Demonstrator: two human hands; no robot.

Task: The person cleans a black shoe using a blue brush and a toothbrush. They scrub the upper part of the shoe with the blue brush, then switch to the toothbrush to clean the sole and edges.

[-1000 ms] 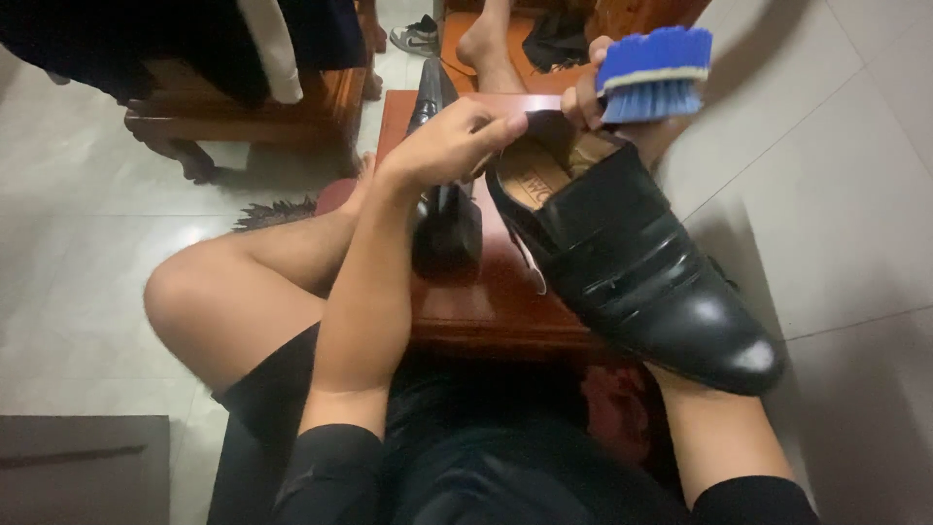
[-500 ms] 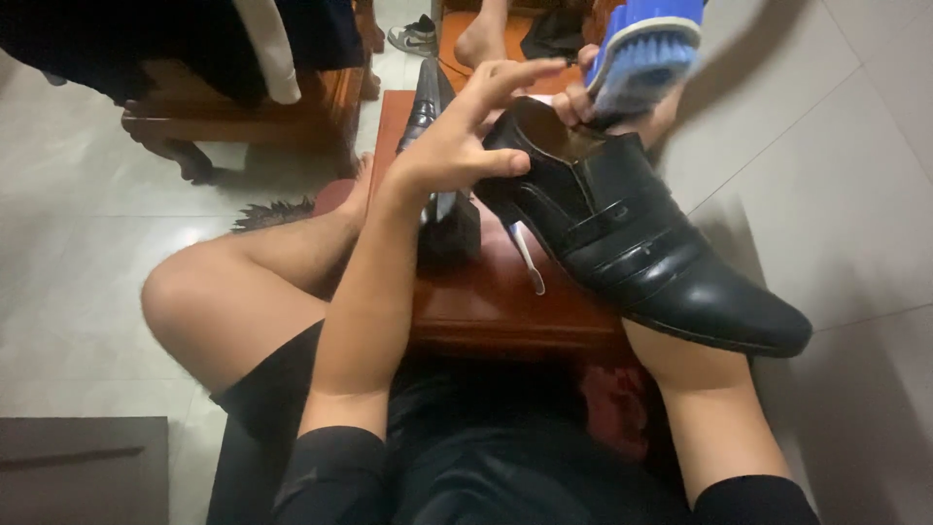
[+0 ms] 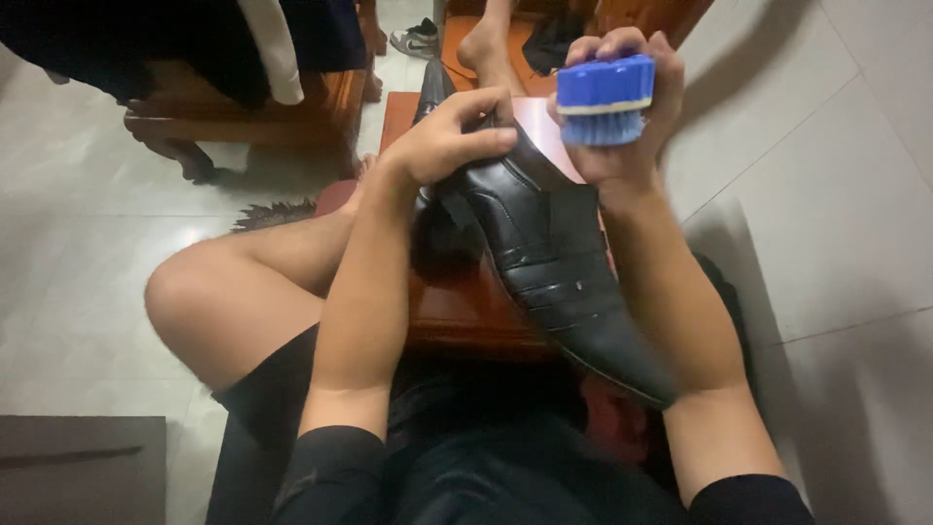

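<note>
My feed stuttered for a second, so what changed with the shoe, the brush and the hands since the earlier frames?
The black shoe has turned from opening-up to upper-side up, its toe pointing toward the person. The left hand shifted from the heel rim to gripping the heel end from above. The right hand brought the blue brush in closer, above the shoe, bristles down. Unchanged: brush held in the right hand, second shoe on the wooden stool.

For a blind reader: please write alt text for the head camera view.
A seated person's left hand grips the heel of a black dress shoe while the right hand holds a blue brush above it, over a low wooden table.
</note>
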